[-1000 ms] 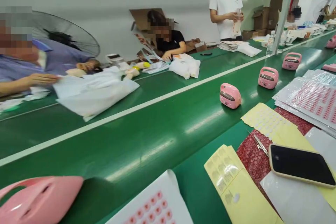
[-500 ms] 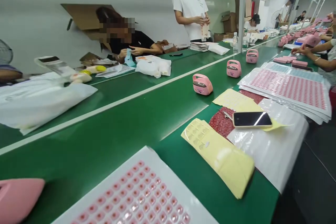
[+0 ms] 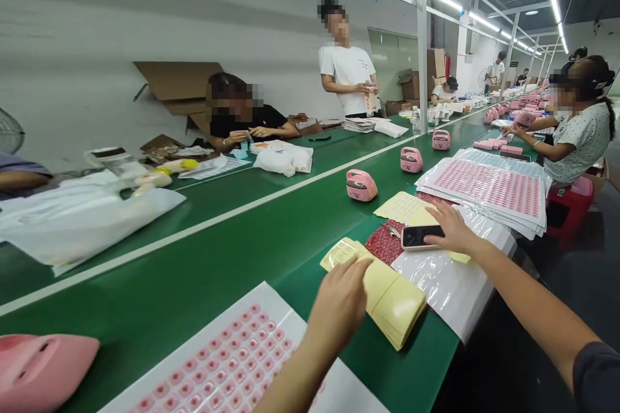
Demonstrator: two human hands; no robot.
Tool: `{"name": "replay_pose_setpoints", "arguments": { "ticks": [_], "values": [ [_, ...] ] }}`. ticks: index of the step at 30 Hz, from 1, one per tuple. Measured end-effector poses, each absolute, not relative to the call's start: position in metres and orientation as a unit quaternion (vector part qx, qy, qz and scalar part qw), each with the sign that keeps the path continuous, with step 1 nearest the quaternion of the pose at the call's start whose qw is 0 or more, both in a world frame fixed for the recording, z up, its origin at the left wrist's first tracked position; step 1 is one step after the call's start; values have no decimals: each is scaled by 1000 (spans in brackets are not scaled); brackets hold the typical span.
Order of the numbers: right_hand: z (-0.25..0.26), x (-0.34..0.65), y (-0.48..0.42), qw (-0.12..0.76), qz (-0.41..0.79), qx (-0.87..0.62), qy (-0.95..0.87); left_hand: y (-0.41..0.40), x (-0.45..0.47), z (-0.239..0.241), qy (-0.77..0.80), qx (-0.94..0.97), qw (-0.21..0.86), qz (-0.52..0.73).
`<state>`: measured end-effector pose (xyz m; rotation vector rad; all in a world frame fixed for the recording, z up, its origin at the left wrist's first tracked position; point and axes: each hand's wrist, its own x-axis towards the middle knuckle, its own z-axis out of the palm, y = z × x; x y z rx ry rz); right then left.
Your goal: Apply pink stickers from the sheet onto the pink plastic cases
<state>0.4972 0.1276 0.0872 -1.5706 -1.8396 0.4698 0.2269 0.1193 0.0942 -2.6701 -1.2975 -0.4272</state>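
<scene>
Smartphone (image 3: 413, 237): long axis crosswise, left of my right hand (image 3: 450, 229), the nearer one, fingers spread. Yellow label sheets (image 3: 394, 293): right of my left hand (image 3: 341, 297), long axis slanting rightward; fingers curled, grip I cannot tell.

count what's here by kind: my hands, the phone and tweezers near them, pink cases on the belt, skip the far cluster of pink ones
Hands, left and right: 2
Phone: 1
Tweezers: 1
Pink cases: 4
Total: 8
</scene>
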Motion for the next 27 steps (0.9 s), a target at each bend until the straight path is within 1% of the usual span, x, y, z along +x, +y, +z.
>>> {"name": "replay_pose_setpoints", "arguments": {
  "ticks": [1,2,3,4,7,10,13,16,20,23,25,27],
  "values": [
    [77,503,140,254,121,-639,-716,138,251,98,-457,-884,34,-94],
    [64,508,148,195,100,-652,-726,154,272,99,-459,-885,21,-78],
    [50,511,154,166,88,-658,-729,168,290,98,-459,-886,12,-67],
    [38,513,158,160,82,-660,-729,181,305,94,-461,-886,1,-53],
    [12,518,161,203,64,-658,-723,207,328,76,-461,-887,-28,-27],
    [7,522,161,226,55,-657,-717,223,334,61,-464,-885,-42,-17],
    [9,524,161,279,54,-655,-700,233,330,58,-457,-889,-33,-12],
    [9,525,161,334,44,-655,-676,239,318,64,-456,-890,-1,-10],
    [6,523,159,344,43,-661,-665,238,297,78,-473,-877,64,-51],
    [5,524,161,362,54,-659,-657,225,282,86,-465,-877,93,-78],
    [4,528,164,384,65,-663,-640,209,270,87,-439,-885,108,-111],
    [5,535,168,409,74,-675,-610,185,257,82,-384,-897,123,-181]
  ]
}}
